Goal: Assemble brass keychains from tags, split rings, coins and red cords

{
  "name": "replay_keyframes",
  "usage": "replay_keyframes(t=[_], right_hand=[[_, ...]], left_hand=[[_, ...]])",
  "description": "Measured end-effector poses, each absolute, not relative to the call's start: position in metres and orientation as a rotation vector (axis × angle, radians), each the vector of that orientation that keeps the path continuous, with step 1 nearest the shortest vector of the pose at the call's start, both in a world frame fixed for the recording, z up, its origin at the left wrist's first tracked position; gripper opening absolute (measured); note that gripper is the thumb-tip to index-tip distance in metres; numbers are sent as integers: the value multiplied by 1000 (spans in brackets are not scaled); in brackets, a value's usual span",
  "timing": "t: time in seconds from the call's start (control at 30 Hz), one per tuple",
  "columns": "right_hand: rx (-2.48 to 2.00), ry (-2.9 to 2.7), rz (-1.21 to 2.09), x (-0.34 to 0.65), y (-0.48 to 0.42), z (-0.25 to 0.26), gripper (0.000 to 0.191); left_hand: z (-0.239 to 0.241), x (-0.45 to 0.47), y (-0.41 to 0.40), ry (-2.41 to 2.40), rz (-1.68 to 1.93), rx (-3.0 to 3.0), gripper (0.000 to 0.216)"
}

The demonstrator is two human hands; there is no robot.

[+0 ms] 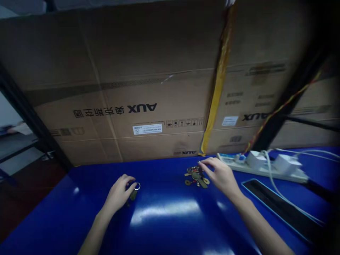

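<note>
My left hand pinches a small silver metal ring at its fingertips. A dark olive tag hangs just below that ring, partly hidden by my fingers. My right hand is open, its fingers spread and reaching over the top edge of a small heap of brass coin-like pieces and keychain charms. The heap lies on the blue tabletop, between my two hands and closer to my right hand. I cannot tell whether my fingertips touch it.
A white power strip with white plug adapters and cables lies at the right. Below it is a black flat panel with a light blue edge. Large cardboard AUX boxes stand behind the table, held by black rack uprights.
</note>
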State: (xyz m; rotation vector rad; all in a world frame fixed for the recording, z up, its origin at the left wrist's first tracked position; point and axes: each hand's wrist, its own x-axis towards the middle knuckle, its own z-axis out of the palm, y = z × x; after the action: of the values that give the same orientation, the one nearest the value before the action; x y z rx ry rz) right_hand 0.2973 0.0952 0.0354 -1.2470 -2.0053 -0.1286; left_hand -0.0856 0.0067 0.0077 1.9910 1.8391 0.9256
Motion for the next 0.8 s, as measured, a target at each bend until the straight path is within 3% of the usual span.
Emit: replay_keyframes(t=[0.1,0.37,0.47,0.6,0.8], right_hand=[[-1443,-2158,-353,305,104,27,27],[-1392,-2308,-397,266,84,18,22],[-1263,-2347,-188,250,72,26,23],[-1029,-2365,375,218,54,31,22],[-821,-2348,716,148,38,37,30]], left_hand=[[-2,-88,3,1863,774,2096,25],[-12,-74,9,1839,720,2235,21],[-11,-69,12,1774,791,2219,22],[-1,-62,7,1666,921,2098,28],[28,-63,-17,1493,985,1892,36]])
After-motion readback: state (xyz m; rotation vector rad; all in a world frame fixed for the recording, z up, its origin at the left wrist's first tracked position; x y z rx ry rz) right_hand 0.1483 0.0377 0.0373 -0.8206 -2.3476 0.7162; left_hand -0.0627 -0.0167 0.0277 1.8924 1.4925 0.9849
